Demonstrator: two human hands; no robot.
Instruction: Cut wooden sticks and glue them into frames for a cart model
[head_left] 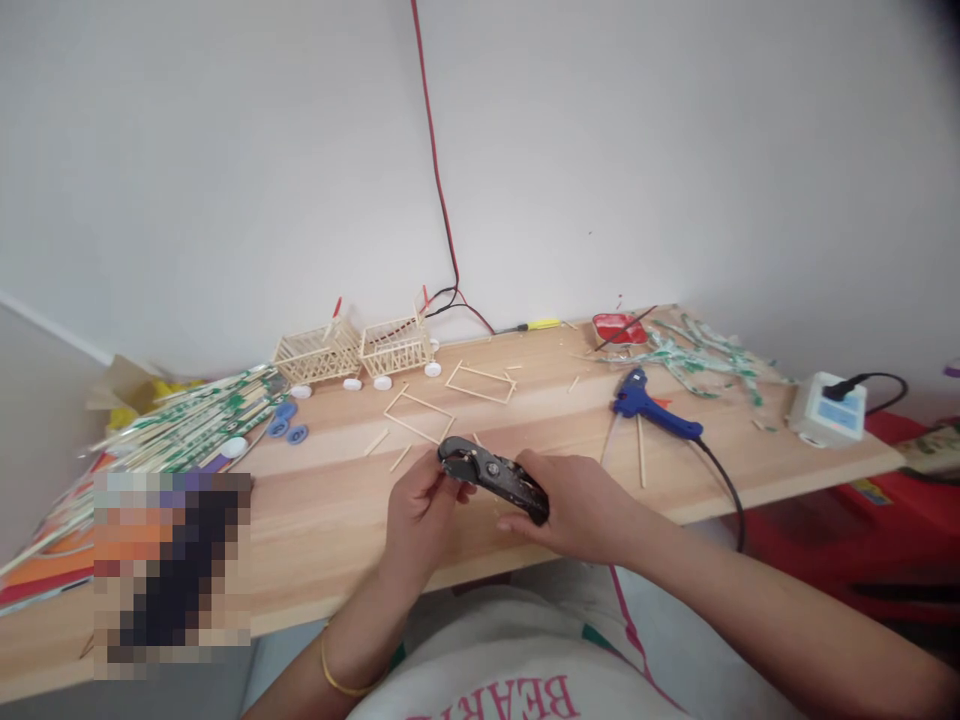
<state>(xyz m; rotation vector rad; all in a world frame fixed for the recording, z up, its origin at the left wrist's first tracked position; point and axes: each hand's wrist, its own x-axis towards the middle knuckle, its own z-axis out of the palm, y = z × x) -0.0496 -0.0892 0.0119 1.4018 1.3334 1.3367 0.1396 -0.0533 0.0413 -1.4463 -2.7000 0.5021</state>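
Cutters (496,475) hover above the desk (322,530), toward its near edge, our right hand's (585,500) fingers wrapped round them; whether our left hand (420,515) pinches anything, we cannot tell. Trimming seems in hand, calling for a steady squeeze.

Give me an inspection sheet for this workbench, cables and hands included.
Surface: wooden tabletop, scattered stick offcuts.
Work items: hand cutter; two rectangular stick frames; two stick-built carts with white wheels; blue glue gun.
Clutter: plastic wrappers and red tray, back right; pixelated dark item, front left.
Hands: right hand grips the cutter; left hand is at its head, any held piece unclear.
Cables: glue-gun cord hangs past the front edge; red-and-black wire runs down the wall.
Surroundings: red plastic object, lower right.
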